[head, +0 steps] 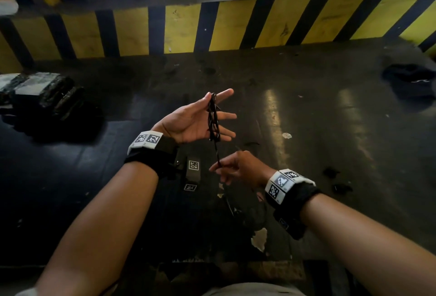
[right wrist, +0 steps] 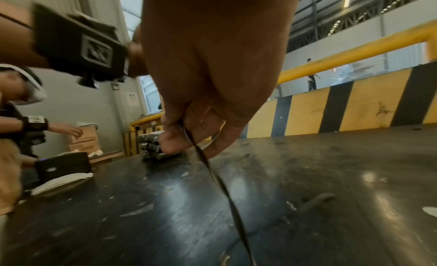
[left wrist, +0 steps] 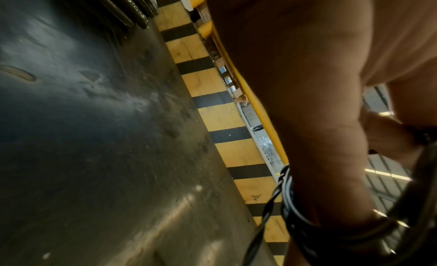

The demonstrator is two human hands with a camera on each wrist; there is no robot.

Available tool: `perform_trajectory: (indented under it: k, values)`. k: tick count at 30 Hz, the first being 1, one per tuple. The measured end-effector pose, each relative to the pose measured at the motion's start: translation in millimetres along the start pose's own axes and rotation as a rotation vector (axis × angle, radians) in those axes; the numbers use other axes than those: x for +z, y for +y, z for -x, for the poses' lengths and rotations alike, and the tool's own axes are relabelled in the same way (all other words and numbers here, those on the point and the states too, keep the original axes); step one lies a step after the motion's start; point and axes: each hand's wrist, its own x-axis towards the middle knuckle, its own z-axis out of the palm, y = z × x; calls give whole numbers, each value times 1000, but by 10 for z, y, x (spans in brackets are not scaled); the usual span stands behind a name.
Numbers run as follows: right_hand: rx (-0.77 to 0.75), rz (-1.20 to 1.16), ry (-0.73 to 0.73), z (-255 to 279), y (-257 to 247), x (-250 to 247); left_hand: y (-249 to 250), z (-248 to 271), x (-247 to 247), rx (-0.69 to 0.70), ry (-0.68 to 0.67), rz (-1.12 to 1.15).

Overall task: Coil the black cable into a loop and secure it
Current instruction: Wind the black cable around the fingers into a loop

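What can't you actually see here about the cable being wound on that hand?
- Black cable free end: head view, lost against the dark table below the right hand.
- Left hand fingertips: left wrist view, cut off by the edge; the palm fills the frame.
- Number of turns: strands overlap, too fine.

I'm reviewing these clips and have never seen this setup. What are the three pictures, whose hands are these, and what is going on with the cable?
No machine here: a person works bare-handed, wearing a camera on the head and one on each wrist band. The head view looks down at both hands; the other two look along each hand.

The left hand is held palm up with fingers spread, and the black cable is wound in loops around those fingers. The left wrist view shows the same loops up close. The right hand pinches the cable's loose tail below the coil, as the right wrist view confirms.

Below is a dark, scuffed worktop with a yellow-and-black striped barrier behind it. The loop is not yet secured.
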Motion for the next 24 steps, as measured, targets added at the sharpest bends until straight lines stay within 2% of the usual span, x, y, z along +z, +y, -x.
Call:
perform_trajectory:
  k: [5,10,15,20,24]
  values:
    - [10,169,-74,62,-160,-53,-148,-62,-177,-72,107,-3]
    - [34,320,-16,57,-319,-371,-346,-79,-342,-218,242,-67]
    - [-52,573,62,37,-744,-941,-504,-24,-322,-361,263,-191]
    - [-127,670,136,-88,-1025,-1323,-564,9,-184,-453,149,-214]
    - [-169,683,173,-209,-1045,-1363,-543,24,-34,-429,61,-174]
